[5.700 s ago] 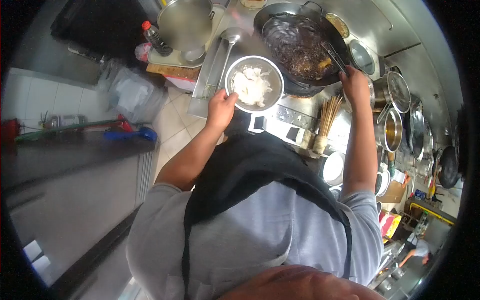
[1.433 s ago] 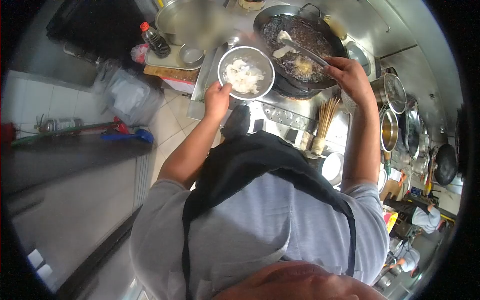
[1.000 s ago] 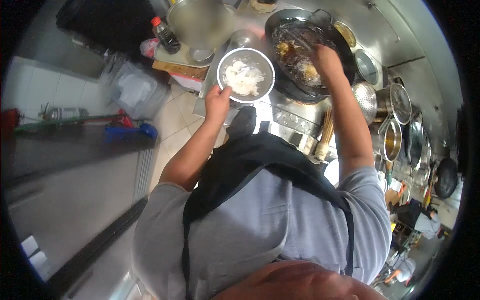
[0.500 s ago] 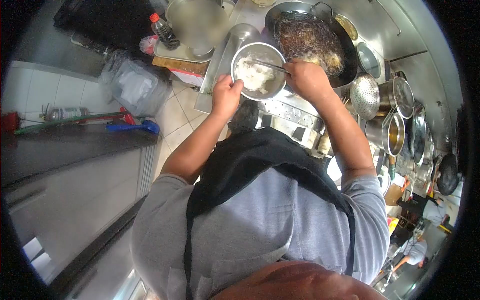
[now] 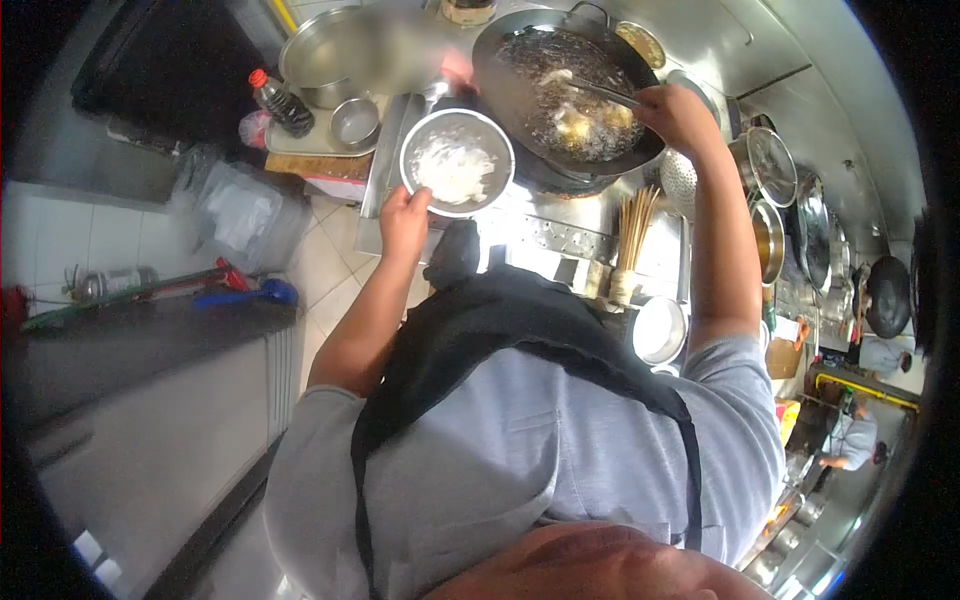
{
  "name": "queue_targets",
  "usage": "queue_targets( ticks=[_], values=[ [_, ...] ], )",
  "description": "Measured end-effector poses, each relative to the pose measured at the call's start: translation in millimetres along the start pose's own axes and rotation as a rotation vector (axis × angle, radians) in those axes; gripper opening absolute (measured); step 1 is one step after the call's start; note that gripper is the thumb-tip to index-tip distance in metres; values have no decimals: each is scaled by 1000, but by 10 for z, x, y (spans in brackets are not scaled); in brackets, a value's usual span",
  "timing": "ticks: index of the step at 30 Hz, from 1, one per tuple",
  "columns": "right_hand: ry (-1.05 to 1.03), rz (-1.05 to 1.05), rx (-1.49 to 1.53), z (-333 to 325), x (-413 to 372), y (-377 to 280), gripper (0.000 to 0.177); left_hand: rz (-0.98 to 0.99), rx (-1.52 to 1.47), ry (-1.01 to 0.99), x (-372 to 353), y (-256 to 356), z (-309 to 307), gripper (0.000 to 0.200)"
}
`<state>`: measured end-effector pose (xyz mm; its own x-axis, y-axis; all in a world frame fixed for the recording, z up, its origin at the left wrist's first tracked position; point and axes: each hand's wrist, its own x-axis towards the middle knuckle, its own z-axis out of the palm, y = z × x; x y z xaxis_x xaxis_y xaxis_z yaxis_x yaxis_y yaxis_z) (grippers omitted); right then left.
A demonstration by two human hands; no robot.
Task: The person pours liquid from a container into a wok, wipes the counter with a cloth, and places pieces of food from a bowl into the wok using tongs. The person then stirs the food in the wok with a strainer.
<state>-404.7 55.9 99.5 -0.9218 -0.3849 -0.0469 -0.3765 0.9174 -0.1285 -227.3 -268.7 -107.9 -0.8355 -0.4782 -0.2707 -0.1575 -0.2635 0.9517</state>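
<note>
My left hand (image 5: 405, 225) grips the near rim of a round metal bowl (image 5: 409, 166), its thumb over the edge. White, wet-looking pieces (image 5: 455, 170) lie in the bowl. In my right hand (image 5: 682, 118) is a slim metal utensil (image 5: 605, 93), possibly tongs or chopsticks, reaching over a large dark wok (image 5: 490, 95). A pale piece (image 5: 556, 77) shows at the utensil's tip. Bubbling dark oil (image 5: 535, 50) fills the wok, with golden pieces (image 5: 575, 128) frying near its front side.
Left of the bowl, a tray (image 5: 325, 140) carries a red-capped bottle (image 5: 282, 103) and a small metal bowl (image 5: 355, 125). Wooden skewers (image 5: 637, 225) stand upright below the wok. Pots and a perforated ladle (image 5: 679, 183) are at the right. Another person (image 5: 852, 437) is far right.
My right hand has moved from the bowl to over the wok with the utensil, now with a pale piece at its tip. My left hand still holds the bowl; the view has shifted.
</note>
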Motion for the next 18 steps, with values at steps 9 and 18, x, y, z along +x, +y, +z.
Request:
queue_targets(
  ticks=[9, 18],
  values=[
    [8, 202, -226, 846, 787, 914, 33, -22, 150, 6, -79, 8, -90, 17],
    [-31, -149, 181, 22, -433, -625, 36, 206, 313, -4, -6, -33, -122, 24]
  ],
)
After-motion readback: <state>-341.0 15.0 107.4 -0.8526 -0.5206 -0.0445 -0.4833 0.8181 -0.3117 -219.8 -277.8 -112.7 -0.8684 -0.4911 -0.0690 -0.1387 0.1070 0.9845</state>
